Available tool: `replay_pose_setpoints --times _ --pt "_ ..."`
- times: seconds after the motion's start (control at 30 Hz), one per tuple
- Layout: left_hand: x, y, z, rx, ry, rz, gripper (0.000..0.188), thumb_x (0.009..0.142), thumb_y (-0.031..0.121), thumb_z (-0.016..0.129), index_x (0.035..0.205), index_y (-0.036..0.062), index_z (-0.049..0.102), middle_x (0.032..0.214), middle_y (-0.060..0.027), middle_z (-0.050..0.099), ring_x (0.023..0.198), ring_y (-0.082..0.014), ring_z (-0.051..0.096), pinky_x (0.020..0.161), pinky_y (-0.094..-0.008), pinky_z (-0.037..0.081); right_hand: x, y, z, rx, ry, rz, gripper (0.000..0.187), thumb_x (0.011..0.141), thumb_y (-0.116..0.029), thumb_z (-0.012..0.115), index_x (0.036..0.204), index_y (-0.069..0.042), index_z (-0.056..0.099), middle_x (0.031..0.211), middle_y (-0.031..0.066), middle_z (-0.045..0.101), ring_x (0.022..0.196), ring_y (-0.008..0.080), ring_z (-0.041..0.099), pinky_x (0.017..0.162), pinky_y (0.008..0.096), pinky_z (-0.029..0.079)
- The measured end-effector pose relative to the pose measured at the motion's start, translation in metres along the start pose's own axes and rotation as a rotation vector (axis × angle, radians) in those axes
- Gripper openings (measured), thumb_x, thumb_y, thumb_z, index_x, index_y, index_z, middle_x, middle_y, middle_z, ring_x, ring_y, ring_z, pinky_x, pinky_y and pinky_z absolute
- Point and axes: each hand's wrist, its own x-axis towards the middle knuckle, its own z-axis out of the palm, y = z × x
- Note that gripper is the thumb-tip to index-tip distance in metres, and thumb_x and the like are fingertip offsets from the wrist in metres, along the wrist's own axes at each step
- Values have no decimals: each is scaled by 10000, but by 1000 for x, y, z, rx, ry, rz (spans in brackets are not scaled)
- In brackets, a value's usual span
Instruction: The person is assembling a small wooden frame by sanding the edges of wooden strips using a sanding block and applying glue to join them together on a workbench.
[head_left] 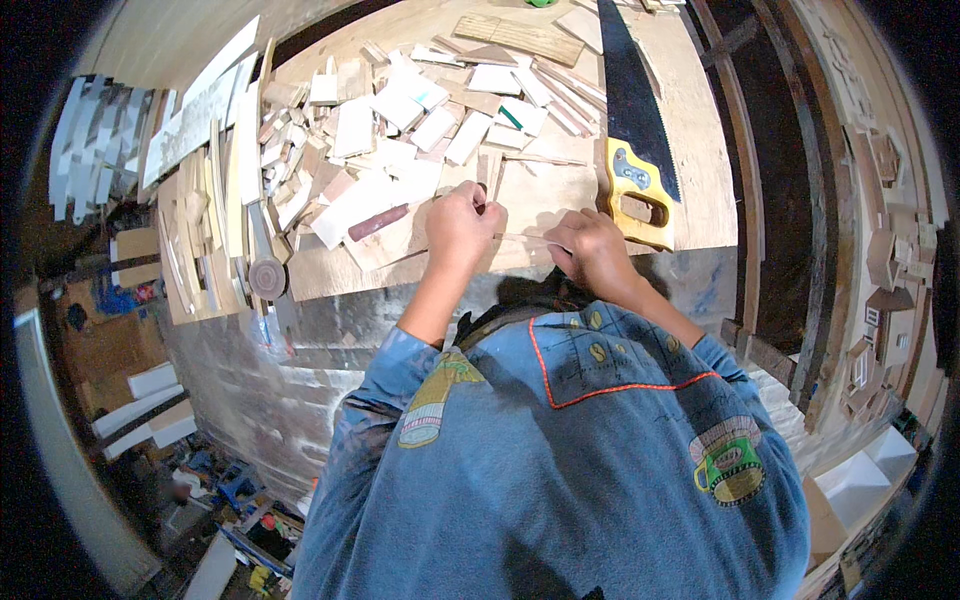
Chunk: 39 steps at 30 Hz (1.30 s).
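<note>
My left hand is closed, its fingers pinched together over the near part of the wooden tabletop. To its right my right hand is also closed, close to the table's front edge. A thin pale wooden strip spans the gap between them, with an end in each hand's fingers. Just beyond my left hand, narrow wood slivers lie on the table. A dark reddish-brown rolled piece rests left of that hand, by a white board. The handsaw, yellow-handled with a dark blade, lies right of my right hand.
Wood offcuts are heaped across the table's left and middle. A round-ended tool lies at the front left edge. A flat plank sits at the back. Dark beams run along the right; small wooden house shapes stand beyond.
</note>
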Motion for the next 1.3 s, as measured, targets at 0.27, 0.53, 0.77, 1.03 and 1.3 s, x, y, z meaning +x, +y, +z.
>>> replay_pose_setpoints --times 0.27,0.53,0.77,1.03,1.3 --pt "-2 -9 10 -162 30 -14 196 684 107 748 784 21 603 659 -98 617 596 -232 610 585 -332 486 6 3 11 -51 -30 -17 104 717 -149 681 794 -80 674 782 91 578 771 290 580 702 411 469" --pt "-6 -13 12 -247 52 -79 211 687 81 777 785 20 600 633 -76 599 565 -156 569 550 -290 464 6 5 10 -57 -94 34 101 738 -160 669 802 -83 679 787 107 595 793 306 593 719 426 476" --pt "-11 -18 20 -270 84 -26 214 707 96 776 788 5 600 610 -72 580 535 -149 534 536 -278 454 9 5 8 -19 -69 18 96 735 -155 674 800 -84 680 790 109 595 787 307 593 718 421 478" --pt "-17 -21 18 -304 136 -4 247 757 93 736 965 -4 645 681 -85 613 572 -156 570 566 -277 471 10 10 7 -6 -64 -22 174 704 -185 717 836 -80 675 802 104 591 800 303 580 722 414 478" --pt "-45 -27 12 -267 93 51 318 758 76 723 1054 -10 645 816 -98 636 663 -143 605 609 -264 494 7 20 -7 13 -61 -93 227 662 -152 734 865 -74 667 811 105 596 795 305 571 701 414 477"
